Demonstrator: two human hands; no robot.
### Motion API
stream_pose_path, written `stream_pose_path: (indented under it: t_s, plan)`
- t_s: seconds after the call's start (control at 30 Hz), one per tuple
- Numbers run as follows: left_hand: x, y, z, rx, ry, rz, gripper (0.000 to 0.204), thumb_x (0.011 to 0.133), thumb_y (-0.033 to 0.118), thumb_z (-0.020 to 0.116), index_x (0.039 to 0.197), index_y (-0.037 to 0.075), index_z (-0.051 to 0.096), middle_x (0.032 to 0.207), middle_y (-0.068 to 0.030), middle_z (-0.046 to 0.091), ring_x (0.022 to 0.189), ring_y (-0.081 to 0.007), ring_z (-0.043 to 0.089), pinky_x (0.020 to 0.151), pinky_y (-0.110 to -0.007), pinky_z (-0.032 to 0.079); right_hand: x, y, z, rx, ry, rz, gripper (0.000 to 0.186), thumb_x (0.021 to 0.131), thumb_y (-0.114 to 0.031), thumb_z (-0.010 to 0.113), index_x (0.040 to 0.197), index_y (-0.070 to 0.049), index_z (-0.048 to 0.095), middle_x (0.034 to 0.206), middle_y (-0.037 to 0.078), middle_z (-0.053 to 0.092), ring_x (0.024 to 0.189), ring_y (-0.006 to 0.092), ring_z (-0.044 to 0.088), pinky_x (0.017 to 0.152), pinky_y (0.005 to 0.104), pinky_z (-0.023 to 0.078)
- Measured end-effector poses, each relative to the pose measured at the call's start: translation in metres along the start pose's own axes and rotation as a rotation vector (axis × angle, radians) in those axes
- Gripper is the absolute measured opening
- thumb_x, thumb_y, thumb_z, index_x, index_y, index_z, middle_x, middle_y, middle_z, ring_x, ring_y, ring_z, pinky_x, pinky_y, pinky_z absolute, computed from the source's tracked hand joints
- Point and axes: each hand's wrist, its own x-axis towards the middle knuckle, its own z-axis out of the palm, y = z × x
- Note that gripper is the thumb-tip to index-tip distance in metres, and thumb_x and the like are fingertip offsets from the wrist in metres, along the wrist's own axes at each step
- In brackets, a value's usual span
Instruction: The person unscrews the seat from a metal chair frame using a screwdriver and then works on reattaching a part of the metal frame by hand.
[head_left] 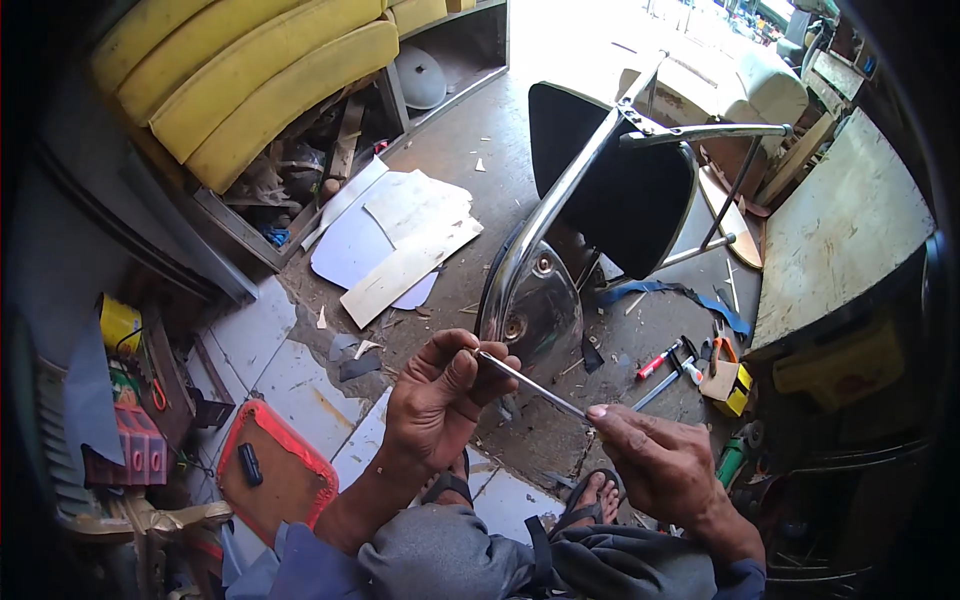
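My left hand [437, 410] pinches the tip of a slim steel rod [530, 386], perhaps a screwdriver shaft; any small piece between those fingertips is too small to make out. My right hand [655, 455] is closed round the rod's other end, hiding it. Just beyond my fingertips is the curved chrome frame [578, 165] of an overturned chair with a black panel [625, 210]. A dark, shiny plate [545, 300] with two round fittings sits low on it.
Yellow padded pieces [260, 75] are at upper left, thin offcuts [405, 255] on the floor below. A red-rimmed board [275, 470] lies beside my left arm. A hammer [660, 360], pliers [722, 340] and a green power tool [732, 455] lie rightward, near a leaning board [840, 230].
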Motion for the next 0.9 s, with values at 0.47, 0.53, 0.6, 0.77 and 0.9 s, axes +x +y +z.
stream_pose_path:
  t_s: [0.47,0.53,0.6,0.77,0.9]
  plan:
    - [-0.005,-0.005,0.013,0.454,0.073,0.022,0.031,0.099,0.016,0.067,0.123,0.000,0.057,0.104,-0.0181,0.073,0.097,-0.0275,0.075,0.085,-0.042,0.064,-0.018,0.003,-0.009,0.846,-0.291,0.596,0.037,0.102,-0.007,0.060,0.139,-0.002,0.061,0.094,0.010,0.075,0.072,0.0081,0.070,0.058,0.0257,0.055]
    - [-0.010,-0.008,0.023,0.654,0.101,0.019,0.038,0.098,0.018,0.068,0.127,-0.002,0.054,0.102,-0.0173,0.073,0.092,-0.0237,0.075,0.082,-0.037,0.063,-0.023,0.005,-0.011,0.794,-0.234,0.592,0.036,0.102,-0.008,0.060,0.137,-0.002,0.062,0.094,0.011,0.075,0.073,0.0083,0.070,0.061,0.0258,0.055]
    - [-0.020,-0.010,0.014,0.804,0.105,0.194,0.043,0.099,0.018,0.068,0.132,-0.002,0.051,0.097,-0.0142,0.072,0.084,-0.0187,0.072,0.076,-0.031,0.060,-0.022,0.001,-0.020,0.830,-0.187,0.724,0.035,0.102,-0.009,0.061,0.136,-0.002,0.064,0.093,0.012,0.075,0.075,0.0094,0.070,0.064,0.0266,0.054]
    - [0.003,-0.026,-0.011,1.192,0.280,0.623,0.053,0.091,0.024,0.080,0.129,-0.002,0.054,0.085,-0.0034,0.065,0.077,-0.0145,0.064,0.074,-0.029,0.054,-0.008,0.008,-0.028,0.472,-0.209,0.602,0.034,0.100,-0.012,0.064,0.133,-0.004,0.066,0.097,0.018,0.076,0.081,0.0189,0.074,0.072,0.0336,0.058]
    - [0.015,-0.033,-0.013,1.063,0.288,0.105,0.044,0.090,0.028,0.082,0.117,-0.001,0.063,0.083,-0.0007,0.064,0.075,-0.0105,0.060,0.071,-0.027,0.050,0.004,0.012,-0.031,0.291,-0.233,0.484,0.033,0.098,-0.012,0.065,0.130,-0.005,0.067,0.097,0.021,0.075,0.081,0.0283,0.075,0.071,0.0357,0.058]
